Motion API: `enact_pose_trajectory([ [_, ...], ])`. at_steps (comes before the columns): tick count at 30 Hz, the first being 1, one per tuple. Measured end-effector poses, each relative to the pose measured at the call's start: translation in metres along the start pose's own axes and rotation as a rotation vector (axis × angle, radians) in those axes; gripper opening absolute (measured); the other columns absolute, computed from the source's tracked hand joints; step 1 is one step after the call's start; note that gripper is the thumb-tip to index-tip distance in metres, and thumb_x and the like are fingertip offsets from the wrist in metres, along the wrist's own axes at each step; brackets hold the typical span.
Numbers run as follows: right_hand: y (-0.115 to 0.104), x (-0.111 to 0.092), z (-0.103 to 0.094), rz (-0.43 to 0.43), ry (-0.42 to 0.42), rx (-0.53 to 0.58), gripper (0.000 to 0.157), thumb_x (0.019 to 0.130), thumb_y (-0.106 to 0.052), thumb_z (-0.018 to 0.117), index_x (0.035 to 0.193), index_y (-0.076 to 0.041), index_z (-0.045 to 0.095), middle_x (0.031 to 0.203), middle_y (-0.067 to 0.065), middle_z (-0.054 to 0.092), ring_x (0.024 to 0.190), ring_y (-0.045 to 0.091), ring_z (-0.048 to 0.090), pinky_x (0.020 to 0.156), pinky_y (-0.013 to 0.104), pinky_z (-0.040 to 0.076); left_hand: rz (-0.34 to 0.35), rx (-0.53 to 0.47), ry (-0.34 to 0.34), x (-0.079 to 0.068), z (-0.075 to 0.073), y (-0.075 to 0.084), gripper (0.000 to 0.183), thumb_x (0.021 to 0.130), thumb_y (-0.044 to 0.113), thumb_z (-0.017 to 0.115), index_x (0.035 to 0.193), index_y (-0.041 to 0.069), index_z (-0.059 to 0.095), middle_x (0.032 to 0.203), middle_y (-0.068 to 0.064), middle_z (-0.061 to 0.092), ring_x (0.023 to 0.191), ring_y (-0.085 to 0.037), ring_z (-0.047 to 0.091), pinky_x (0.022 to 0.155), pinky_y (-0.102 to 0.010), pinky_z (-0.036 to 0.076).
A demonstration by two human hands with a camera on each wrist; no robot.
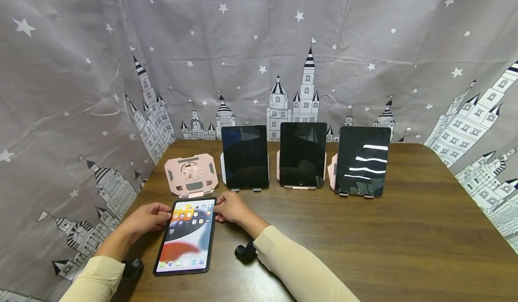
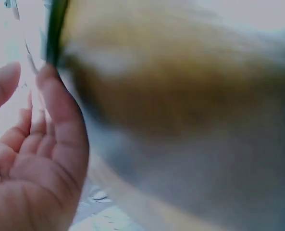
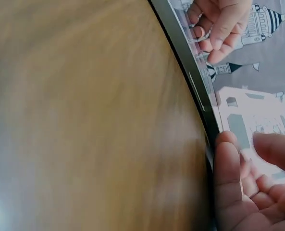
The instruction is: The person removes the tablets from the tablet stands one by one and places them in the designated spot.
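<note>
A tablet (image 1: 187, 236) with a lit home screen and dark rim lies face up near the table's left side, its top end right at the lip of a pink folding stand (image 1: 192, 172). At its upper left edge is my left hand (image 1: 150, 217); in the left wrist view the forefinger meets the rim while the thumb stands apart. My right hand (image 1: 232, 209) is at the upper right edge. The right wrist view has that forefinger against the tablet's dark side (image 3: 195, 91), with the thumb clear of it.
Behind, in a row, three dark-screened tablets lean on stands: a left one (image 1: 245, 157), a middle one (image 1: 303, 155) and a right one (image 1: 362, 161). A grey curtain (image 1: 259, 45) printed with castles hangs past the wooden table (image 1: 404, 248).
</note>
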State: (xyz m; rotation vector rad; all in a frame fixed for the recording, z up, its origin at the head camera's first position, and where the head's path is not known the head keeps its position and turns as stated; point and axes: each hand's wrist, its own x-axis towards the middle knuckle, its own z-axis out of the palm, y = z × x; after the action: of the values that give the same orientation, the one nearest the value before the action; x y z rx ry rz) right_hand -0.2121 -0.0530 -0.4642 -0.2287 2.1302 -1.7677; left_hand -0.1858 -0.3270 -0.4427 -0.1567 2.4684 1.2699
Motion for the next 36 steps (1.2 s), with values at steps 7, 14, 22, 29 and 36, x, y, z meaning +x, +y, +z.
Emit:
enact_pose_trajectory([
  [7,-0.005,-0.002,-0.031,-0.162,0.019,-0.074,0.005,0.091,-0.004,0.067,0.093,0.000,0.065,0.073,0.010,0.065,0.056,0.016,0.058,0.049,0.026,0.049,0.194,0.194,0.109,0.002,0.014,0.034,0.025,0.095,0.009,0.064,0.112,-0.009,0.059,0.093,-0.011,0.062,0.086,-0.025,0.058,0.069,-0.035,0.051],
  [14,-0.022,0.000,-0.079,-0.255,0.081,-0.210,0.009,0.095,-0.009,0.065,0.100,-0.002,0.065,0.083,0.013,0.069,0.074,0.030,0.067,0.058,0.024,0.051,0.338,0.187,0.178,0.018,0.032,0.084,0.022,0.097,0.010,0.062,0.111,-0.006,0.063,0.095,-0.012,0.065,0.089,-0.026,0.061,0.071,-0.032,0.050],
  [22,-0.047,0.005,-0.137,-0.313,0.261,-0.291,0.010,0.096,-0.011,0.066,0.102,-0.003,0.066,0.084,0.007,0.066,0.076,0.024,0.067,0.065,0.029,0.056,0.370,0.049,0.341,0.048,0.059,0.137,0.027,0.099,0.017,0.060,0.119,-0.001,0.063,0.106,-0.016,0.065,0.099,-0.030,0.060,0.078,-0.031,0.050],
  [29,-0.060,0.005,-0.164,-0.325,0.379,-0.298,0.015,0.097,-0.013,0.064,0.108,-0.002,0.066,0.092,0.011,0.068,0.084,0.029,0.068,0.066,0.030,0.053,0.363,-0.001,0.381,0.064,0.065,0.157,0.033,0.100,0.021,0.058,0.129,0.003,0.058,0.117,-0.016,0.061,0.110,-0.031,0.058,0.087,-0.043,0.050],
  [36,-0.060,0.009,-0.177,-0.359,0.496,-0.330,0.016,0.097,-0.015,0.064,0.107,-0.003,0.067,0.096,0.010,0.068,0.083,0.023,0.060,0.071,0.034,0.050,0.362,-0.023,0.426,0.077,0.072,0.163,0.035,0.100,0.019,0.058,0.129,0.000,0.058,0.121,-0.019,0.062,0.115,-0.034,0.058,0.098,-0.046,0.046],
])
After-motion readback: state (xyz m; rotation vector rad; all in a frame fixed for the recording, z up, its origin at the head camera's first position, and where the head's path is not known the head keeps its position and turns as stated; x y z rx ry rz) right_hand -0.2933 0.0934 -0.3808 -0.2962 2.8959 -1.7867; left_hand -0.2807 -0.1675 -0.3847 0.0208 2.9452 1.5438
